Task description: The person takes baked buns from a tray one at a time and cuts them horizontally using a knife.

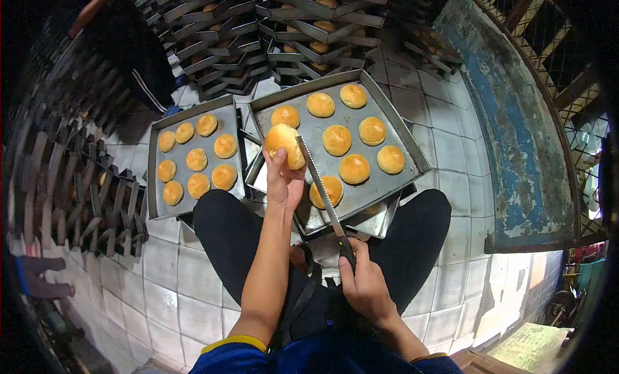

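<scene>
My left hand (pixel 284 184) is closed around a golden bun (pixel 282 144), lifted above the near-left side of the larger baking tray (pixel 412 171). A bread knife (pixel 322 192) with a long serrated blade is gripped by its black handle in my right hand (pixel 366 280). The blade slants up and left, its tip at the right side of the held bun; I cannot tell whether it has cut in. Several glossy buns (pixel 336 140) lie spaced out on the larger tray, one of them partly behind the blade.
A smaller tray (pixel 155 193) with several buns stands left of the larger one, on the tiled floor (pixel 161 277). Tall stacks of trays (pixel 219 45) rise behind and at left. Another person's dark trouser leg (pixel 145 58) is at upper left. A weathered blue-grey panel (pixel 509 161) stands right.
</scene>
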Available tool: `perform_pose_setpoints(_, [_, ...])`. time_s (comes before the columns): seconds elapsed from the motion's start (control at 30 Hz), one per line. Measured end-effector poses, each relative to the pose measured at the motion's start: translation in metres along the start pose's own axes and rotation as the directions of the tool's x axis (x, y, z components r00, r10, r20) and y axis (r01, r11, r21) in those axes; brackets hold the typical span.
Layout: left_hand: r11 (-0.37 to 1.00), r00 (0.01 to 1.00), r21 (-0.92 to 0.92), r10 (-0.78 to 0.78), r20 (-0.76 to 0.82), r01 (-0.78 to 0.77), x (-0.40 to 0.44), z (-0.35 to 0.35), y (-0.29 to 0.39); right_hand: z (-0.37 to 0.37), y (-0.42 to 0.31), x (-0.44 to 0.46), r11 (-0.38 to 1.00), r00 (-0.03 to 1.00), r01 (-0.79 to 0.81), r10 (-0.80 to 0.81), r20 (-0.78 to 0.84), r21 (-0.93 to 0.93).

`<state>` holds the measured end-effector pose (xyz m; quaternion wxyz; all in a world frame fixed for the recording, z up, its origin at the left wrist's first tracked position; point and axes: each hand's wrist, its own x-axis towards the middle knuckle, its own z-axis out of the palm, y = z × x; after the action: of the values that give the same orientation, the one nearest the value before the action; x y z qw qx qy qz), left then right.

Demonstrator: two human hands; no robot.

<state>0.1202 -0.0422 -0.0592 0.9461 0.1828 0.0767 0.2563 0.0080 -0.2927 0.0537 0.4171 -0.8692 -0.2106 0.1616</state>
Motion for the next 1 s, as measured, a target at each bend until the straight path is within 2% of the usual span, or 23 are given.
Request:
perform_pose_setpoints(0.13, [1.000, 1.000, 0.003, -0.010, -0.010, 0.010, 0.002, -0.004, -0.001, 0.002, 0.004, 0.000, 0.999, 0.999, -0.037, 0.036, 0.025, 0.034])
perform_pose_setpoints(0.23, [1.000, 1.000, 0.010, -0.012, 0.013, 0.012, -0.001, -0.004, -0.002, 0.001, -0.001, 0.004, 0.998, 0.998, -0.062, 0.063, 0.030, -0.010])
perform_pose_setpoints(0.33, [0.995, 0.993, 0.087, -0.055, 0.109, 0.045, -0.005, -0.001, -0.004, 0.004, 0.000, 0.014, 0.998, 0.998, -0.061, 0.060, 0.032, 0.030])
perform_pose_setpoints(0.4, [0.979, 0.966, 0.179, -0.136, 0.219, 0.097, -0.007, 0.002, -0.009, 0.004, -0.001, 0.023, 0.999, 0.999, -0.040, 0.041, 0.016, -0.013])
perform_pose_setpoints(0.53, [0.971, 0.968, 0.211, -0.154, 0.196, 0.112, -0.015, 0.020, -0.008, -0.004, -0.005, 0.034, 0.995, 0.996, -0.075, 0.070, 0.059, 0.071])
perform_pose_setpoints(0.6, [0.978, 0.979, 0.203, -0.088, 0.186, 0.049, -0.013, 0.024, -0.004, -0.013, -0.012, 0.032, 0.976, 0.977, -0.170, 0.149, 0.152, 0.137])
perform_pose_setpoints(0.73, [0.957, 0.959, 0.281, -0.147, 0.241, 0.076, -0.012, 0.020, 0.000, -0.016, -0.011, 0.034, 0.973, 0.976, -0.179, 0.156, 0.152, 0.147])
perform_pose_setpoints(0.8, [0.913, 0.930, 0.388, -0.244, 0.276, 0.125, -0.015, 0.018, -0.003, -0.020, -0.013, 0.052, 0.979, 0.988, -0.131, 0.116, 0.103, 0.155])
perform_pose_setpoints(0.9, [0.892, 0.908, 0.425, -0.296, 0.297, 0.152, -0.017, 0.019, -0.006, -0.024, -0.016, 0.064, 0.976, 0.986, -0.144, 0.128, 0.103, 0.163])
perform_pose_setpoints(1.0, [0.922, 0.947, 0.362, -0.230, 0.224, 0.139, -0.014, 0.023, 0.003, -0.026, -0.005, 0.047, 0.975, 0.978, -0.144, 0.114, 0.174, 0.171])
